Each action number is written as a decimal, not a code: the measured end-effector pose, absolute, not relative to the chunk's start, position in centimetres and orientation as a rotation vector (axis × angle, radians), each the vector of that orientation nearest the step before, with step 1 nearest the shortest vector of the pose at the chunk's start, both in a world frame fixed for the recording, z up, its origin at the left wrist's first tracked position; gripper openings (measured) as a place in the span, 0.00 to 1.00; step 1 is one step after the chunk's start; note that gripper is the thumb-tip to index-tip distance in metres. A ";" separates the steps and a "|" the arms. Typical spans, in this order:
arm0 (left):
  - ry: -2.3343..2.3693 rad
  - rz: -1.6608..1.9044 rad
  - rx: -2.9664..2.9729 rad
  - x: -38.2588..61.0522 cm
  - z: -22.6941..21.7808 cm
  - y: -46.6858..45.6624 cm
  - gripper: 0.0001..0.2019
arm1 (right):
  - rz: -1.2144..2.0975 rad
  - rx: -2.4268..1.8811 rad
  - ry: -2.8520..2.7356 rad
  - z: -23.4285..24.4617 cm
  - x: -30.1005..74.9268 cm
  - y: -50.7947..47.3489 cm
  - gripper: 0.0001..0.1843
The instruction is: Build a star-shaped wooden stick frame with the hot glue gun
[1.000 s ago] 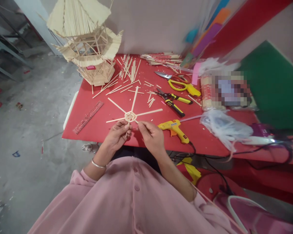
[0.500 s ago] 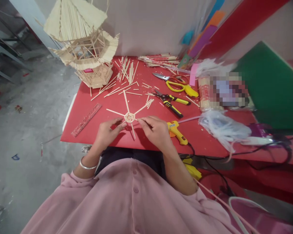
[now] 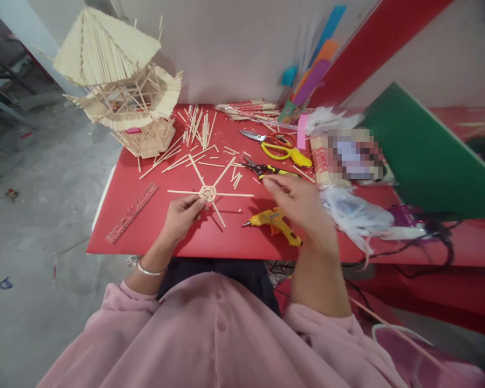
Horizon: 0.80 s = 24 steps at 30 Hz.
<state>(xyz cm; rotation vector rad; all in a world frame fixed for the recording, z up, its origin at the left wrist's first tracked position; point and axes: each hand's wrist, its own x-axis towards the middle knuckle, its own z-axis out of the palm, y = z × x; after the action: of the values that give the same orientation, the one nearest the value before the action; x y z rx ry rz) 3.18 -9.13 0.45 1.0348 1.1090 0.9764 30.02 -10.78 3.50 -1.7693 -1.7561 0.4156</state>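
A spoked frame of thin wooden sticks, with a small hexagonal hub, stands out against the red table. At the hub's lower left, my left hand pinches it between thumb and fingers. My right hand is away from the frame, its fingers stretched out loosely to the left with nothing visible in them. It hovers by the black-and-yellow pliers, partly covering their handles; contact cannot be made out. Just below that hand lies a yellow glue gun, nozzle pointing left.
A pagoda-like stick model stands at the back left of the red table. Loose sticks lie behind the frame, with yellow-handled scissors beside them. A clear ruler is at left; plastic bags and a green board are at right.
My right hand has let go of the frame and moved right, over the pliers and glue gun. The frame has turned slightly in my left hand. The view has shifted too.
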 end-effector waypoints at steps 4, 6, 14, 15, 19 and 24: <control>1.097 1.050 1.094 4.2 0.1 -6.1 0.21 | 0.216 -2.244 -1.727 4.6 34.9 -3.9 0.18; 1.076 1.081 1.107 4.9 0.0 -4.7 0.21 | 0.215 -2.381 -1.749 4.5 36.4 -0.1 0.22; 1.094 1.105 1.021 5.3 -0.6 -3.2 0.18 | 0.181 -2.786 -1.690 2.3 42.1 2.8 0.17; 1.099 1.103 0.998 5.3 -0.7 -3.2 0.18 | 0.207 -2.805 -1.701 2.1 42.7 2.3 0.16; 1.106 1.075 0.928 5.6 -0.9 -3.3 0.17 | 0.160 -2.648 -1.787 1.9 42.7 2.3 0.17; 1.102 1.063 0.903 5.9 -1.3 -3.3 0.19 | 0.008 -2.327 -2.071 1.9 38.1 6.8 0.24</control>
<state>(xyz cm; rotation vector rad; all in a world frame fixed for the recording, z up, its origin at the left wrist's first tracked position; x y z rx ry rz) 5.87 -3.32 -1.34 0.9034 1.1015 1.0632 38.13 6.75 1.90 -2.3265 -2.0710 0.0077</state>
